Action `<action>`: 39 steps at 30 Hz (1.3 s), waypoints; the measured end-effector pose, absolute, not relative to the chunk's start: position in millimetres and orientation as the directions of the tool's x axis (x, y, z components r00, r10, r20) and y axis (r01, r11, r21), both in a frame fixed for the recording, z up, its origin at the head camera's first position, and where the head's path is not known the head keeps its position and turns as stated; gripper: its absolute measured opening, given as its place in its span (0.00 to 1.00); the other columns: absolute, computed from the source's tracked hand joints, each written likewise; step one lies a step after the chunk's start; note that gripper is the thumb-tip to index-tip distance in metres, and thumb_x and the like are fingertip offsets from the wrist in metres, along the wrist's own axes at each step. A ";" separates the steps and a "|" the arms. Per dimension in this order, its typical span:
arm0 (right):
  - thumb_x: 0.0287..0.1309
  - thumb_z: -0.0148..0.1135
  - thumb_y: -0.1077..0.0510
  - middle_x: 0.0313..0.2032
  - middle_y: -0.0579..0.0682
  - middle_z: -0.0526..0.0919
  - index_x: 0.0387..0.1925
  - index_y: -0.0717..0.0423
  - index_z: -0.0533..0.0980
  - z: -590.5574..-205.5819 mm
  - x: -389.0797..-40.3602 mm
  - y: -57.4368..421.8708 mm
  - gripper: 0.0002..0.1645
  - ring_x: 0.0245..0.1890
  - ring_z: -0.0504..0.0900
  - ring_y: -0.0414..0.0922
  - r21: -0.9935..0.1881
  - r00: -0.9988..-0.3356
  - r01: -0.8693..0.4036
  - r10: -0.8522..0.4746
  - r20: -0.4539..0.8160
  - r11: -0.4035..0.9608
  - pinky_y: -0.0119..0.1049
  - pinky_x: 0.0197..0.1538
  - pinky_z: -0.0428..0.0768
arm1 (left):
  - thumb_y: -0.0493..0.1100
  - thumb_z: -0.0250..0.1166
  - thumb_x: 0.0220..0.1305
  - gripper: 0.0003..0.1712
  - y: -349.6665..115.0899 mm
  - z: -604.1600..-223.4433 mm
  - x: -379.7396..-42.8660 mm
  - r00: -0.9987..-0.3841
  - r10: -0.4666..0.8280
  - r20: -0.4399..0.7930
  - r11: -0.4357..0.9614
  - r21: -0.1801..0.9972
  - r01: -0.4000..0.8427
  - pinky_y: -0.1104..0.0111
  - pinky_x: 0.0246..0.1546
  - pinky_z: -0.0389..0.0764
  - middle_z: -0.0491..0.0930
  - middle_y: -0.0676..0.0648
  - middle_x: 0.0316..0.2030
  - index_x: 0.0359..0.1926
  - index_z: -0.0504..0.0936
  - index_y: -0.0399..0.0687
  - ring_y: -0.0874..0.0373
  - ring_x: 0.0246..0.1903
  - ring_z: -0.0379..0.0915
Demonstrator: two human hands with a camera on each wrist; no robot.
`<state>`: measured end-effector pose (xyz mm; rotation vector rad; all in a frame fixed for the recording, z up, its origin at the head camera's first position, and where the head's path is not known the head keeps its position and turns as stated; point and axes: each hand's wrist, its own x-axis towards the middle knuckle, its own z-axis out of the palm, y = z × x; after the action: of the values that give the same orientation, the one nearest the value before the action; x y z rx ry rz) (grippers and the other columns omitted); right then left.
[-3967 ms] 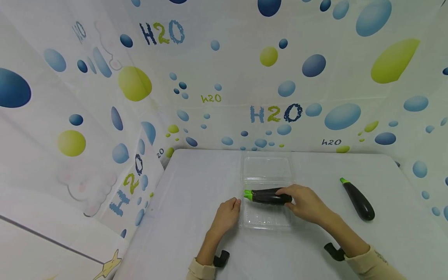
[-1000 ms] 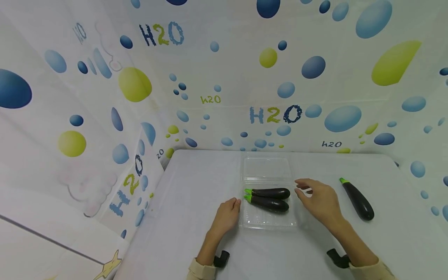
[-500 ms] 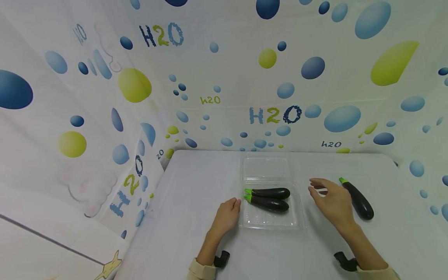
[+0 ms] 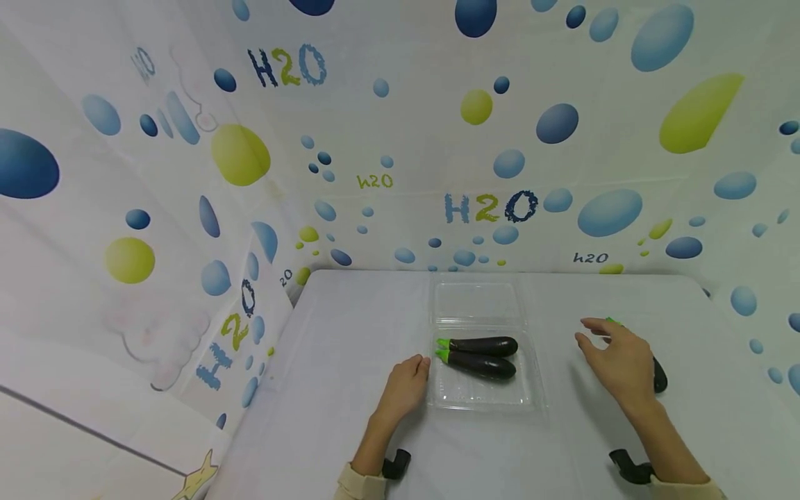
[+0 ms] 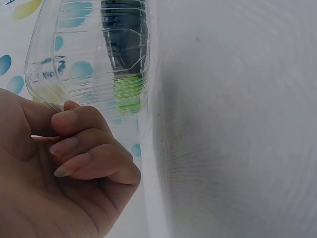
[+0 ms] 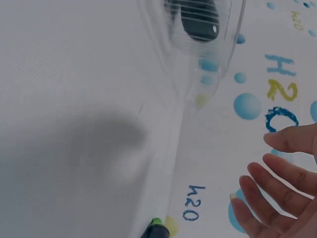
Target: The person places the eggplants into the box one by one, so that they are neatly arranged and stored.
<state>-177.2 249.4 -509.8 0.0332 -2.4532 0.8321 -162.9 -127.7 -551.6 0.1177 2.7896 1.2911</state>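
Note:
My left hand (image 4: 405, 386) pinches the left rim of a clear plastic clamshell box (image 4: 481, 397), its thumb and curled forefinger on the edge in the left wrist view. Two dark eggplants with green stems lie side by side in the box: a rear eggplant (image 4: 484, 345) and a front eggplant (image 4: 481, 364). Its lid (image 4: 476, 300) lies folded back, away from me. My right hand (image 4: 621, 364) hovers right of the box with relaxed, parted fingers and holds nothing. Partly hidden behind it, a third eggplant (image 4: 660, 376) lies on the table.
A white cloth covers the table (image 4: 350, 312). Behind it hangs a white curtain (image 4: 425, 139) printed with blue and green dots and H2O lettering. A black wrist mount (image 4: 396, 464) is strapped to the left wrist, another black mount (image 4: 630, 467) to the right.
Four seconds ago my right hand gripped an eggplant over the box. It has since let go and moved right, now covering part of the third eggplant. The left hand stays put.

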 end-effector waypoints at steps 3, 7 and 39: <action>0.54 0.78 0.60 0.44 0.68 0.87 0.49 0.63 0.86 -511.1 -177.6 256.0 0.20 0.44 0.85 0.68 -0.568 -0.865 -0.162 0.160 0.475 0.807 0.56 0.32 0.81 | 0.47 0.48 0.84 0.22 -127.6 -551.5 -162.5 -0.995 0.096 -0.026 0.646 0.763 0.042 0.70 0.19 0.62 0.65 0.54 0.18 0.27 0.71 0.49 0.61 0.18 0.59; 0.56 0.76 0.59 0.51 0.72 0.84 0.52 0.65 0.84 -513.9 -177.5 265.3 0.22 0.51 0.82 0.72 -0.589 -0.898 -0.101 0.181 0.401 0.802 0.65 0.42 0.80 | 0.47 0.48 0.84 0.22 -127.6 -551.3 -162.9 -0.995 0.095 -0.036 0.646 0.763 0.034 0.71 0.19 0.61 0.65 0.54 0.18 0.27 0.71 0.49 0.62 0.18 0.59; 0.62 0.72 0.55 0.55 0.79 0.78 0.56 0.71 0.79 -541.0 -182.6 321.8 0.28 0.52 0.77 0.77 -0.589 -0.939 0.126 0.287 0.188 0.798 0.61 0.38 0.78 | 0.47 0.47 0.84 0.22 -128.5 -555.0 -163.1 -0.995 0.100 -0.024 0.657 0.753 0.048 0.70 0.19 0.62 0.64 0.55 0.18 0.28 0.72 0.49 0.61 0.18 0.59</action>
<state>-182.6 321.8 -541.0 -0.3187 -2.7195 0.8635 -163.1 -128.5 -555.0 0.1252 2.8019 1.2699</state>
